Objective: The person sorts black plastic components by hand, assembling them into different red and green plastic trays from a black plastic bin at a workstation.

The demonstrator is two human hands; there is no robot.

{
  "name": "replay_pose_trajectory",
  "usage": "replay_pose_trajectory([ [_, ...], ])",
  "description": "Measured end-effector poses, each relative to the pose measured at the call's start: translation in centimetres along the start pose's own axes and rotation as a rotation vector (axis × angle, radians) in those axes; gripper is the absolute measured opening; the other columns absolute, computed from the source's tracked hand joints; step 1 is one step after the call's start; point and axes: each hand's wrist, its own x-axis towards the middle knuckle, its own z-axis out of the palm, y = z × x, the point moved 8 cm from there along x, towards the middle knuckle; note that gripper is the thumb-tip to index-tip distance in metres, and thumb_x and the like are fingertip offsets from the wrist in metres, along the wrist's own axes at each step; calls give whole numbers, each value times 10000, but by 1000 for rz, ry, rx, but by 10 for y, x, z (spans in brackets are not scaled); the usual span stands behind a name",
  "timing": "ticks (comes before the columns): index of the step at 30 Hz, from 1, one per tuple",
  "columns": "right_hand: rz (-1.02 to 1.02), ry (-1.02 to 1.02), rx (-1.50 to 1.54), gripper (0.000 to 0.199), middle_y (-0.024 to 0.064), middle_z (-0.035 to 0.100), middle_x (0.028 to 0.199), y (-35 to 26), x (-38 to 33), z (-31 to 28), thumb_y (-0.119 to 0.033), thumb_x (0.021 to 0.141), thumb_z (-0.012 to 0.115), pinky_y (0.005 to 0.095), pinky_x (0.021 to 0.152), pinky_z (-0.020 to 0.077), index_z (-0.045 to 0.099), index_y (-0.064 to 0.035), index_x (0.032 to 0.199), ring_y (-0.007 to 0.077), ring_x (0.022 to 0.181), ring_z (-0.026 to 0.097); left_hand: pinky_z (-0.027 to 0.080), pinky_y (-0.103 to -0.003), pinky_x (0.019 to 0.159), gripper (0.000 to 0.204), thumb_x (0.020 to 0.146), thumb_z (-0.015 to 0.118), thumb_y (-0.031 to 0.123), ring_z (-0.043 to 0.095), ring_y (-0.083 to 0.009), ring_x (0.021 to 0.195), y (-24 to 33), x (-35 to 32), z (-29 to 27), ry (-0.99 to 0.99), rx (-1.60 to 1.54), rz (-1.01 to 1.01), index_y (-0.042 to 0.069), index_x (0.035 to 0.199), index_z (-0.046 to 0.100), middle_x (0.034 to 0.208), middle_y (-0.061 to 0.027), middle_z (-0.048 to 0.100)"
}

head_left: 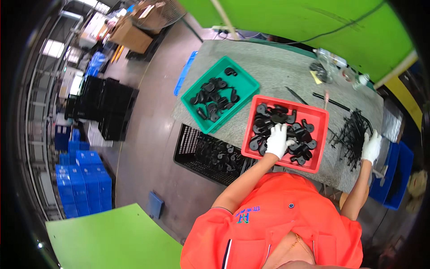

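Observation:
My left hand (278, 141), in a white glove, reaches into a red tray (323, 134). Its fingers are stretched out over black plastic parts (307, 136), each with a rounded head and a short curved neck. No part shows clearly in its grasp. At the right side of the table my right hand (371, 147), also gloved in white, lies against the edge of a pile of thin black rods (354, 133). Its fingers look apart, with nothing visible between them.
A green tray (251, 84) of similar black parts sits left of the red one. Below it stands a black crate (188, 157) with more parts. Bottles (331, 58) stand on the grey table (268, 58) at the back. A blue bin (394, 179) is far right.

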Motion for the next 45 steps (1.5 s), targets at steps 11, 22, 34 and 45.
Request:
replay_pose_trajectory([
  [11, -843, -785, 917, 263, 160, 631, 932, -492, -117, 83, -286, 867, 498, 373, 760, 474, 631, -75, 950, 312, 882, 612, 402, -420, 917, 662, 668, 730, 365, 422, -345, 1124, -17, -46, -45, 232, -97, 194, 45, 1192, 483, 1223, -147, 453],
  [22, -834, -856, 518, 310, 211, 634, 875, -646, -192, 171, -269, 849, 488, 448, 746, 479, 535, -54, 1068, 361, 868, 615, 409, -397, 890, 413, 711, 703, 150, 495, -321, 1026, -148, -105, -135, 641, -129, -197, 35, 1074, 544, 1098, -137, 548],
  [34, -732, -1509, 1027, 266, 12, 578, 826, -500, -132, 35, -198, 867, 578, 206, 519, 353, 603, -6, 1050, 39, 608, 418, 325, -403, 1015, 830, 652, 792, 206, 392, -327, 1224, -172, -37, -250, 773, -373, -67, 9, 1325, 348, 1345, -180, 385],
  [45, -275, -1652, 1223, 223, -57, 449, 595, -307, -131, 43, -205, 899, 532, 190, 432, 243, 640, -27, 976, 12, 493, 328, 482, -377, 835, 460, 733, 699, 44, 605, -259, 914, -28, 27, -61, -275, -1772, 19, 83, 1107, 434, 1075, -164, 584],
])
